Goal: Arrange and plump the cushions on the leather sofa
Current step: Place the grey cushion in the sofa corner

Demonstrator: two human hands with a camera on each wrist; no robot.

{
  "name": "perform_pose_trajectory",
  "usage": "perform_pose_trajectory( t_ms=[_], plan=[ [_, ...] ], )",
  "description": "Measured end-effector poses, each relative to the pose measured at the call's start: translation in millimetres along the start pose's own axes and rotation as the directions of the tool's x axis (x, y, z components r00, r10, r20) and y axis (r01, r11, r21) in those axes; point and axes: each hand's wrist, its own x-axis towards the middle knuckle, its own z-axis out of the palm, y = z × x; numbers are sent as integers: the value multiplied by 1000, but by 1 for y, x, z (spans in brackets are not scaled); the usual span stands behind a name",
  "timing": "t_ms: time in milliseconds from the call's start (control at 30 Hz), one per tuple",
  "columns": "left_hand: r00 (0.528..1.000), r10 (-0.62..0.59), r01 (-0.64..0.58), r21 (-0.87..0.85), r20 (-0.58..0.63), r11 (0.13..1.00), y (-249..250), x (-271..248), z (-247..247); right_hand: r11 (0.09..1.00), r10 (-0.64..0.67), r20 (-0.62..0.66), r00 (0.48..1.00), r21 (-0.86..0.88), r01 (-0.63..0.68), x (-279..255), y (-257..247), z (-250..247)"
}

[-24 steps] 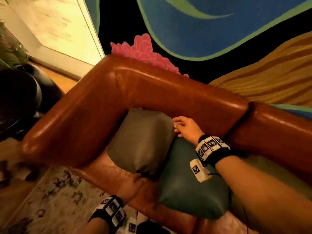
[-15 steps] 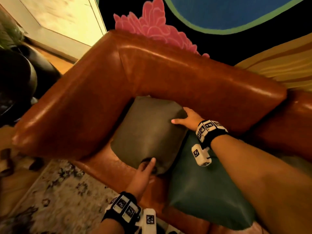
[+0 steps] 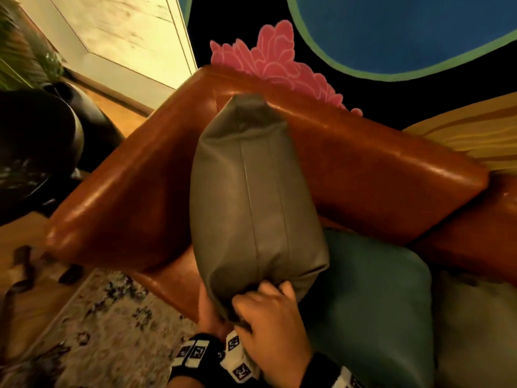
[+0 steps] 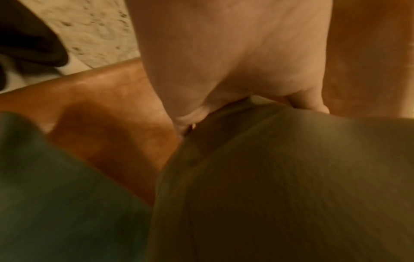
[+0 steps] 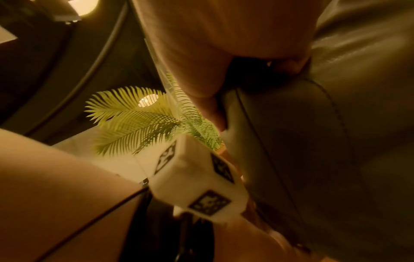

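Observation:
An olive-grey cushion (image 3: 251,197) is lifted on end above the corner of the brown leather sofa (image 3: 377,169). My left hand (image 3: 209,306) grips its near bottom corner from the left and below. My right hand (image 3: 268,312) grips the same corner from the right, fingers curled into the fabric. The left wrist view has the left hand's fingers (image 4: 195,113) curled over the olive cushion (image 4: 291,186). In the right wrist view the right hand's fingers (image 5: 210,108) pinch the cushion's seam edge (image 5: 291,141). A teal cushion (image 3: 372,298) leans on the seat beside it.
Another pale cushion (image 3: 475,326) lies at the far right of the seat. A patterned rug (image 3: 92,331) covers the floor left of the sofa arm (image 3: 117,197). Dark round furniture (image 3: 39,147) and a plant (image 3: 22,60) stand at the left. A painted wall (image 3: 391,32) rises behind the sofa.
The olive cushion has been lifted out of the sofa corner and stood on end. My right hand came off its top edge down to the near corner, joining the left hand.

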Motion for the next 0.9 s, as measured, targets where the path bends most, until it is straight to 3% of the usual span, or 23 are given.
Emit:
perform_pose_trajectory(
  t_ms=[100, 167, 233, 333, 400, 467, 567, 600, 667, 733, 800, 833, 900],
  plan=[
    [994, -88, 95, 103, -70, 990, 31, 2, -8, 996, -82, -117, 990, 15, 84, 1, -6, 4],
    [992, -24, 49, 202, -123, 978, 58, 13, -6, 994, -111, -166, 980, -4, 112, 2, -2, 15],
    [991, 85, -49, 311, -100, 949, 92, 21, 1, 995, -101, -170, 980, -30, 98, 6, 10, 30],
    [945, 300, -324, 466, 127, 823, 146, 28, 15, 995, -77, -50, 996, -68, 73, 6, 36, 57],
    [907, 349, -419, 594, 236, 686, 170, 37, 24, 990, -21, 94, 995, -135, 33, 7, 49, 75],
    [937, 239, -347, 776, 256, 527, 169, 52, 23, 985, 9, 255, 967, -169, 36, 7, 51, 91],
    [965, 136, -222, 975, 224, -30, 137, 71, 18, 992, 4, 407, 914, -117, 47, 10, 36, 107],
    [973, 128, -176, 978, 191, -116, 123, 74, 17, 995, -12, 431, 902, -83, 53, 11, 32, 113],
    [978, 191, -59, 991, 82, -119, 107, 77, 7, 993, -115, 508, 854, 58, 99, 11, 25, 114],
    [965, 264, 18, 999, -6, -42, 102, 85, -11, 941, -202, 459, 865, 334, 42, 9, 30, 108],
    [942, 334, -27, 983, -36, 181, 109, 92, -29, 781, 22, 327, 945, 584, -221, 5, 42, 93],
    [931, 361, -59, 953, -55, 298, 115, 94, -35, 720, 172, 230, 958, 634, -282, 5, 53, 89],
    [923, 375, -83, 904, -89, 419, 128, 98, -39, 743, 298, 57, 953, 613, -270, 6, 73, 91]
  ],
)
